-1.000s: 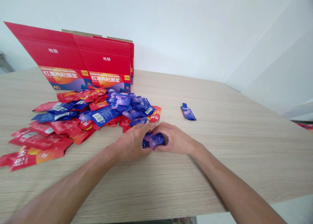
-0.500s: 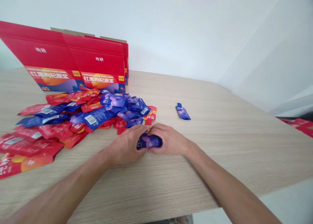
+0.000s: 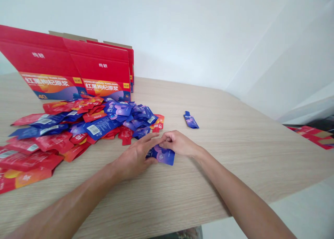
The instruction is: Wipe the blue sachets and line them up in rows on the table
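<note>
A blue-purple drink pouch lies under my two hands near the middle of the table. My left hand grips its left end, thumb along the near edge and fingers reaching over the far side. Curled into a pinch, my right hand is at the pouch's upper edge, where the fingers hide part of it. Just left of the hands spreads a pile of red pouches and blue pouches. Another blue pouch lies alone beyond my right hand.
Red cartons stand behind the pile against the white wall. The wooden table extends to the right, its front edge below my arms. More red packaging shows past the table's right side.
My right hand has shifted from the pouch's right end to its upper edge, fingers now pinched. The pouch's right end has become visible and looks flatter. The view has shifted slightly.
</note>
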The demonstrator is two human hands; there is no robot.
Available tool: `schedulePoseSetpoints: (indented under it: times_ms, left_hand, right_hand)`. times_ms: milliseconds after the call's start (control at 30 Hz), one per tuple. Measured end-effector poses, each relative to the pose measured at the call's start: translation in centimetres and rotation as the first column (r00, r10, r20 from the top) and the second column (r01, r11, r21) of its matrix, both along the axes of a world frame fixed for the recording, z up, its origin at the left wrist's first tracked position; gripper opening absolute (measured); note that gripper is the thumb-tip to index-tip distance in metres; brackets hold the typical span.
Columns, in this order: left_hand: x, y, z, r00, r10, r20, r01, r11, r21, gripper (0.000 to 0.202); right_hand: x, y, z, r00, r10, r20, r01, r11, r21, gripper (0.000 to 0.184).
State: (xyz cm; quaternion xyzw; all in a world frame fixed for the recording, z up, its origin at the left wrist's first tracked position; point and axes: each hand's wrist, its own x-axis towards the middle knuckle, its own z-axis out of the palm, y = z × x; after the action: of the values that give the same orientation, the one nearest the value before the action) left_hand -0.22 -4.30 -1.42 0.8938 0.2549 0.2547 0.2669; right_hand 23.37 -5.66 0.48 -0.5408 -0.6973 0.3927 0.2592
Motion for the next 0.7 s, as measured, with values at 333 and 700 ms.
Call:
schedulePoseSetpoints:
  times_ms: [333,700]
  left_hand:
    - [1.6,0.3,-0.6,0.744,0.489,0.455,-0.455,0.87,-0.19,0.058]
    - [2.2,-0.9,-1.3,0.88,0.333,0.34,-0.28,0.94,-0.194,0.045]
  right_hand:
    - [1.4,-1.4,0.7,0.944,-0.226,-0.241,0.191,0.969,-0.157,0.047]
    - [10.9,-0.5,1.2,0.631,-0.736,-0.247,0.776,0.602,0.188,0.047]
